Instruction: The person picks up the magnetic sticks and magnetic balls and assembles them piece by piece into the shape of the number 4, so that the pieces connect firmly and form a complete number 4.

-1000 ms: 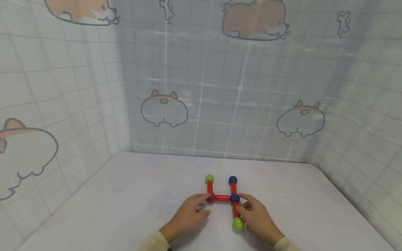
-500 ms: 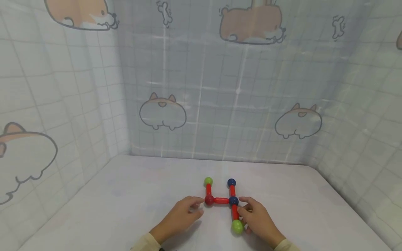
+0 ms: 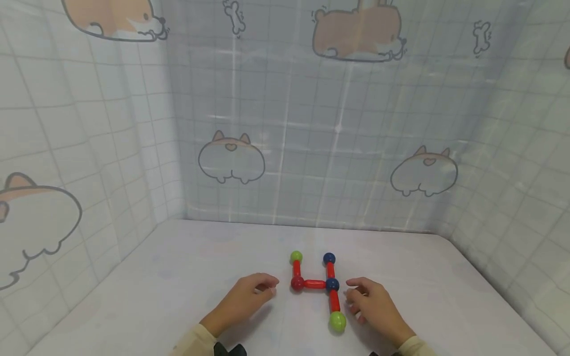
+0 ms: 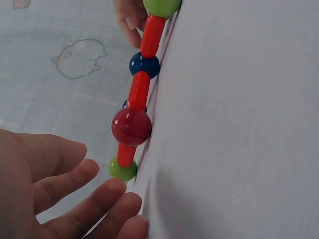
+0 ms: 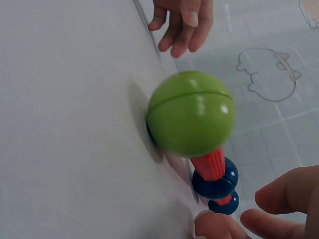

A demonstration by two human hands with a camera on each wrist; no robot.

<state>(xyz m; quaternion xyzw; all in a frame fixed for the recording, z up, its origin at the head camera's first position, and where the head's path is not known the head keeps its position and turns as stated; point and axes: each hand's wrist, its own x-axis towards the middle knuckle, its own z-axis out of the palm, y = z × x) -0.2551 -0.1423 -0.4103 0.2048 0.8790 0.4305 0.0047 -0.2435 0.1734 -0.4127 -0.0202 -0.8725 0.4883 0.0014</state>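
Note:
A ball-and-rod toy structure lies flat on the white table, shaped like a number 4. Red rods (image 3: 314,284) join a red ball (image 3: 297,283), two blue balls (image 3: 332,285) and two green balls (image 3: 337,322). To its left, apart from the red ball, my left hand (image 3: 242,299) hovers with loosely bent fingers and holds nothing. On the other side, my right hand (image 3: 376,306) is a little away from the lower rod, its fingers relaxed around nothing. The right wrist view shows the near green ball (image 5: 191,113) large, with the fingers below it.
The white table (image 3: 187,262) is bounded by a grid-patterned curtain (image 3: 303,193) with cartoon dogs at the back and both sides. Dark straps (image 3: 229,350) show at the wrists near the bottom edge.
My left hand has left the red ball and moved left. My right hand has come off the lower rod and shifted right. The structure stays in place on the table.

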